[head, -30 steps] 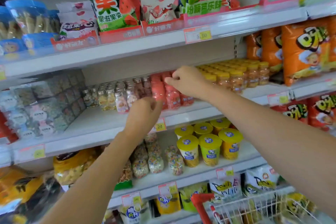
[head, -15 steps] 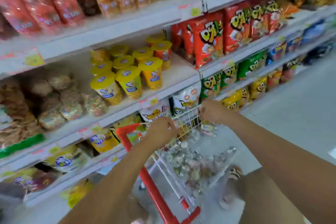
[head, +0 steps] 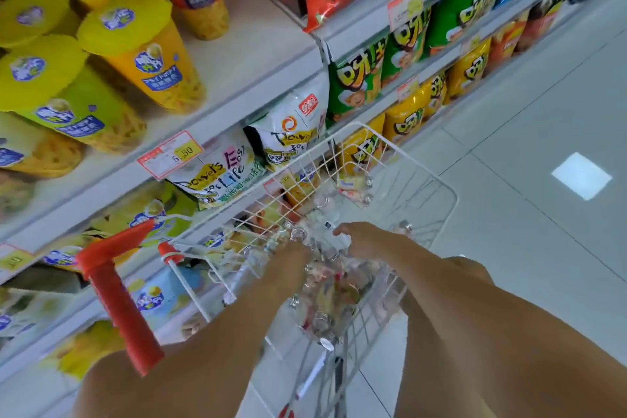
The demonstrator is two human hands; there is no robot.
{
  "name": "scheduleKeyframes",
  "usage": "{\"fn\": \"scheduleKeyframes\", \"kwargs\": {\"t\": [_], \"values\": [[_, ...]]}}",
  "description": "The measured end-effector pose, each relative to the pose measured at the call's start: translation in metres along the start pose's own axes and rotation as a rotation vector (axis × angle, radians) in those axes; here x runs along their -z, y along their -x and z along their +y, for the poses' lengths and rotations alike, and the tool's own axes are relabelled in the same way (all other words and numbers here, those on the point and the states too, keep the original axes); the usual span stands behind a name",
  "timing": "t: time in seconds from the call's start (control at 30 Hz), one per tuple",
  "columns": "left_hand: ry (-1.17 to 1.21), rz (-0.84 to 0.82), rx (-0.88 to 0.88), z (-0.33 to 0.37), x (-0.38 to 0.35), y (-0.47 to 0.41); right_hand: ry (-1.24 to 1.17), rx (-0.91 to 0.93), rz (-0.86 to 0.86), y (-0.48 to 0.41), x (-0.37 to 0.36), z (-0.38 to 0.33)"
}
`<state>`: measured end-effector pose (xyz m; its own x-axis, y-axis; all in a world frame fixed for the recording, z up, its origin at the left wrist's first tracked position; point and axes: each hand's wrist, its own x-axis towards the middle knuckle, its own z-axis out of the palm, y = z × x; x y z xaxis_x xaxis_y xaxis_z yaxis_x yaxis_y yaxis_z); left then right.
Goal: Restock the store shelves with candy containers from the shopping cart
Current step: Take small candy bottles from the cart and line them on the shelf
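Head view, looking down into a white wire shopping cart with an open grid of thin rods and a chunky red plastic handle bar at its near-left corner

Inside the basket lies a loose heap of small clear plastic candy containers, bottle-shaped, with ridged pale screw caps and mixed coloured sweets showing through; motion blur softens them

We log the left hand low in the heap, knuckles up and fingertips buried among the bottles, so we cannot tell whether it grips anything. The right hand sits just beside it, thumb side toward the left hand and fingers bent down over the caps; its hold is also hidden from us

The cart stands close against white metal shelves. On them: tapered tubs with crinkled yellow foil lids, glossy white printed pouches, green crisp bags, yellow crisp bags and a red-bordered paper price tag on the shelf lip

Pale grey floor tiles to the right, smooth and shiny
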<state>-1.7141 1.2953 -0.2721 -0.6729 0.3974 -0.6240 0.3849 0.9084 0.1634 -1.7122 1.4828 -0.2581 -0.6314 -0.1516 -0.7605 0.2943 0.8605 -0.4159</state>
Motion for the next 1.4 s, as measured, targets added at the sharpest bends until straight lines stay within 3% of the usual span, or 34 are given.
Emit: {"fn": "scheduleKeyframes", "kwargs": {"t": [0.17,0.33,0.4,0.53,0.63,0.8,0.9,1.13,1.4], "values": [[-0.167,-0.034,0.038,0.005,-0.012,-0.018,0.176,0.062,-0.144,-0.022,-0.024,-0.011],[-0.168,0.025,0.029,0.005,-0.008,-0.015,0.186,0.01,0.005,-0.02,-0.023,-0.005],[-0.129,0.053,0.064,0.005,0.001,-0.01,0.129,-0.026,0.085,-0.014,-0.017,-0.004],[0.191,0.036,0.135,0.005,0.033,0.014,-0.135,-0.097,0.241,0.007,0.005,-0.007],[0.319,0.084,0.149,0.005,0.063,0.041,-0.338,-0.02,0.327,0.032,0.028,-0.017],[0.701,0.342,0.111,-0.014,0.114,0.116,-0.916,0.241,0.304,0.105,0.065,-0.059],[0.792,0.562,0.035,-0.032,0.143,0.177,-1.079,0.436,0.244,0.162,0.08,-0.103],[0.902,1.174,-0.061,-0.075,0.201,0.328,-1.034,0.841,0.237,0.279,0.087,-0.227],[0.864,1.55,-0.108,-0.128,0.255,0.459,-0.684,1.146,0.644,0.357,0.097,-0.369]]}}
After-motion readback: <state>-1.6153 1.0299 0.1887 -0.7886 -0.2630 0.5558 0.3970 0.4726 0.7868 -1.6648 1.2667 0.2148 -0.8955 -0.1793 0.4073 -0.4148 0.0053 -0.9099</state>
